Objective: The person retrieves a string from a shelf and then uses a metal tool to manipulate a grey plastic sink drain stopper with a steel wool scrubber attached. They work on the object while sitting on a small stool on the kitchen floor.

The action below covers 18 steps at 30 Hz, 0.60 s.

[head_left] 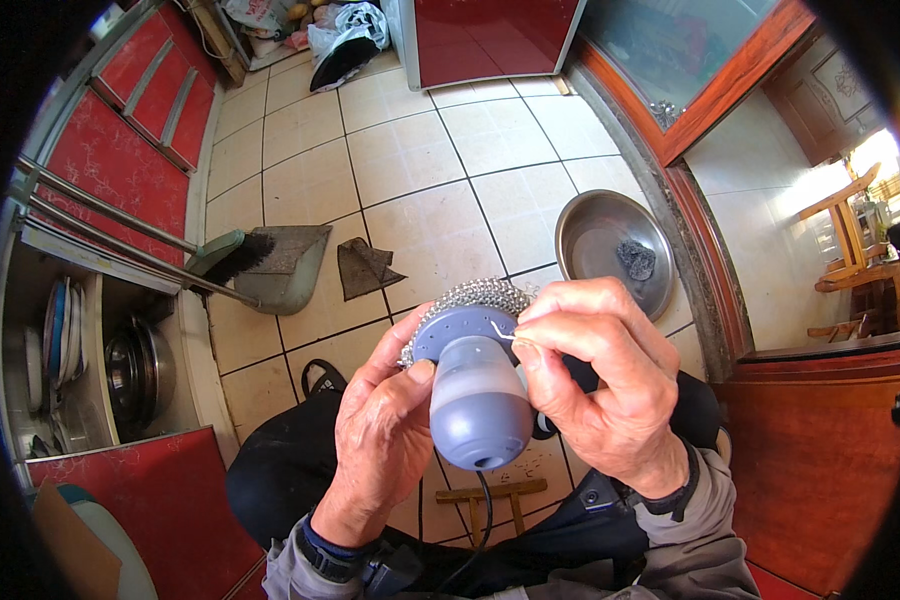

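A blue-grey scrubbing brush (482, 425) with a round knob handle, a clear middle band and silvery chain-mail rings (480, 293) around its perforated disc is held up before me. My left hand (378, 430) grips the disc's left edge, thumb on top and fingers beneath. At the disc's right edge my right hand (610, 380) pinches a thin, pale, bent strand (502, 331); whether it is wire or cord I cannot tell. Below the knob runs a black cord (485, 505); where it attaches is unclear.
A steel basin (568, 232) with a dark scouring pad (634, 260) stands ahead right. Ahead left are a dustpan (295, 270), a broom (232, 255) and a grey rag (362, 270). An open cupboard with plates (60, 330) and pans (150, 370) is on the left.
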Available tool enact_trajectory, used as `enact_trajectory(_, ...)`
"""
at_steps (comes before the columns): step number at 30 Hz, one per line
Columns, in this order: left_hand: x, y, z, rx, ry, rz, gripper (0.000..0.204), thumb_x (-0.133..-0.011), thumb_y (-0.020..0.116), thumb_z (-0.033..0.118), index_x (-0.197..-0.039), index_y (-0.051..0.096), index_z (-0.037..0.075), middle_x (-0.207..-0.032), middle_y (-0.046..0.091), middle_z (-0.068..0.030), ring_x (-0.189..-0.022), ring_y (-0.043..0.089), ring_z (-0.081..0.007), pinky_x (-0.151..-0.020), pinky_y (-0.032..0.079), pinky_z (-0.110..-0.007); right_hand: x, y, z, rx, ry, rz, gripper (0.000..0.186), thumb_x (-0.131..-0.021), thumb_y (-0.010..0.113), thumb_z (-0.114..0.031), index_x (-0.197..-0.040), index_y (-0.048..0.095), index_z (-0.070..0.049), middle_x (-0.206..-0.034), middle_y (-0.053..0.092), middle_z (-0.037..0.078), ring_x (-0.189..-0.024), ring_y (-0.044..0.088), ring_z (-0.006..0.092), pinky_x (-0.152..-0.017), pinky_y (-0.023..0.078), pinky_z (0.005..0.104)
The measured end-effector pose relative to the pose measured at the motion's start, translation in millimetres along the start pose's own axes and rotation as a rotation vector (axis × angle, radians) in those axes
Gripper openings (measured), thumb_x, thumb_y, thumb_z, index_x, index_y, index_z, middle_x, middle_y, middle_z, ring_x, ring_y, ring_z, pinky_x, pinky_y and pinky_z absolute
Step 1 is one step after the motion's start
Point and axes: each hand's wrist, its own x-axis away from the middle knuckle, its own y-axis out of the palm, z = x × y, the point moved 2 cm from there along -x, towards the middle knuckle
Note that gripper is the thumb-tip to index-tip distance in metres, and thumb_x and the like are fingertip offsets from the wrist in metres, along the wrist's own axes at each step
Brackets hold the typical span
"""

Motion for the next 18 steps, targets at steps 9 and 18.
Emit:
enact_trajectory(9, 0.2, 1.3, -0.5, -0.021, 0.002, 0.007, 0.059, -0.090, 0.054, 0.018, -0.144, 0.040, -0.005, -0.125, 0.062, -0.0174, -0.109, 0.066, -0.0243, -0.098, 0.053, -0.036, -0.8, -1.4, 1.1, 0.007, -0.001, -0.019, 0.018, -0.081, 0.072, 0.008, -0.096, 0.066, 0.002, -0.096, 0.065, 0.013, -0.082, 0.066, 0.0216, -0.070, 0.054, 0.0305)
enact_trajectory(18, 0.9, 4.6, 1.0, -0.084, 0.018, 0.015, 0.062, -0.088, 0.051, 0.019, -0.144, 0.040, -0.006, -0.126, 0.062, -0.0183, -0.110, 0.065, -0.0246, -0.098, 0.053, -0.036, -0.9, -2.3, 2.3, 0.015, 0.009, -0.037, 0.018, -0.079, 0.072, 0.009, -0.094, 0.066, 0.001, -0.094, 0.066, 0.012, -0.082, 0.066, 0.0207, -0.069, 0.054, 0.0301)
